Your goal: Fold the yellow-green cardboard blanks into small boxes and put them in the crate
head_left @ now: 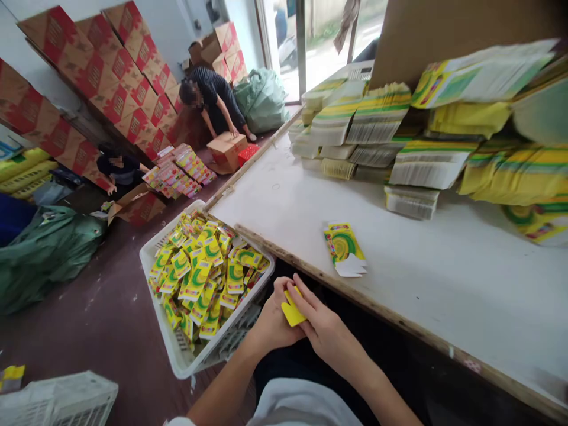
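Got left hand [277, 322] and right hand [331, 334] both grasping small yellow carton [293, 307] between the fingers, over the lap, just off the wooden edge of white table [275, 207]. Have short stack of printed flat cartons [346, 248] lying on it near the hands, bundled cartons [381, 115] piled farther back. Leftward, have white basket [175, 355] heaped with yellow-green packs [197, 278], then two people [217, 100] at cardboard boxes [228, 151].
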Demonstrator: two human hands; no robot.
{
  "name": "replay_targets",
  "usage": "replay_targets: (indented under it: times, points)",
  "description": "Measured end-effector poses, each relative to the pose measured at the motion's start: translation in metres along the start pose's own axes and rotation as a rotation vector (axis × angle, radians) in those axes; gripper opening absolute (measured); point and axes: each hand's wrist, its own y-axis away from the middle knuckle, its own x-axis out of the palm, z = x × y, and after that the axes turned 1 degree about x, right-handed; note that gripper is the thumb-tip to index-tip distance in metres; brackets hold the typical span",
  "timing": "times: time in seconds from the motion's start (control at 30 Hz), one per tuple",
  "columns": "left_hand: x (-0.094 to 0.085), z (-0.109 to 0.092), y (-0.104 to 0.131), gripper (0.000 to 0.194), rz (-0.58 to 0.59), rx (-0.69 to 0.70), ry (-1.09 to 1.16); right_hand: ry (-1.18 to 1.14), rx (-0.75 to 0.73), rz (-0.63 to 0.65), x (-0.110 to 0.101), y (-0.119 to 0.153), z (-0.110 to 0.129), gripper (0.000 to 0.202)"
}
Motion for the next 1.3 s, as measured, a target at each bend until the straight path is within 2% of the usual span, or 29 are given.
replay_targets:
  times: [0.1, 0.17, 0.23, 0.4, 0.47, 0.6, 0.7, 0.8, 0.9, 0.97, 1.03, 1.07, 1.13, 1.17, 1.23, 1.3]
  points:
    - [-0.008, -0.007, 0.001, 0.065, -0.012, -0.130, 0.078, -0.013, -0.017, -0.123, 0.002, -0.002, -0.012, 0.064]
    - [-0.014, -0.009, 0.002, 0.065, 0.033, -0.163, 0.073, -0.032, -0.026, -0.201, 0.002, -0.002, -0.016, 0.060]
    - [-0.019, -0.008, 0.005, 0.065, 0.064, -0.178, 0.066, -0.037, -0.039, -0.213, 0.002, 0.000, -0.015, 0.058]
    - [-0.023, -0.001, 0.008, 0.062, -0.022, -0.117, 0.017, 0.057, -0.059, -0.028, 0.012, 0.005, -0.002, 0.063]
    - [-0.025, -0.002, 0.006, 0.067, -0.027, -0.121, 0.023, 0.098, -0.039, 0.010, 0.011, 0.003, 0.001, 0.054]
    - [-0.032, -0.010, 0.001, 0.077, 0.044, -0.185, 0.083, 0.092, -0.002, 0.112, -0.013, -0.008, 0.004, 0.028]
    - [-0.036, -0.014, -0.002, 0.078, 0.090, -0.189, 0.077, 0.054, 0.002, 0.192, -0.028, -0.015, 0.007, 0.022]
    - [-0.035, -0.011, -0.003, 0.076, 0.082, -0.125, 0.035, 0.031, 0.047, 0.149, -0.022, -0.016, 0.010, 0.027]
    - [-0.033, -0.004, -0.002, 0.075, 0.060, -0.074, -0.027, -0.041, 0.104, 0.069, -0.005, -0.017, 0.008, 0.048]
    - [-0.039, 0.002, -0.001, 0.068, 0.024, -0.068, -0.079, -0.099, 0.109, 0.018, -0.003, -0.022, 0.003, 0.060]
    - [-0.058, 0.011, -0.002, 0.062, -0.082, -0.109, -0.179, -0.093, 0.136, -0.089, -0.014, -0.033, -0.008, 0.059]
    - [-0.073, 0.017, -0.003, 0.061, -0.167, -0.150, -0.255, -0.050, 0.176, -0.159, -0.024, -0.040, -0.014, 0.053]
    - [-0.112, 0.031, -0.005, 0.066, -0.398, -0.227, -0.409, 0.129, 0.312, -0.309, -0.045, -0.056, -0.030, 0.035]
    - [-0.133, 0.039, -0.006, 0.071, -0.490, -0.272, -0.499, 0.252, 0.387, -0.341, -0.055, -0.064, -0.038, 0.033]
    - [-0.173, 0.054, -0.007, 0.087, -0.649, -0.314, -0.670, 0.512, 0.563, -0.313, -0.066, -0.077, -0.054, 0.039]
    - [-0.197, 0.065, -0.006, 0.104, -0.718, -0.342, -0.761, 0.708, 0.691, -0.225, -0.068, -0.082, -0.068, 0.049]
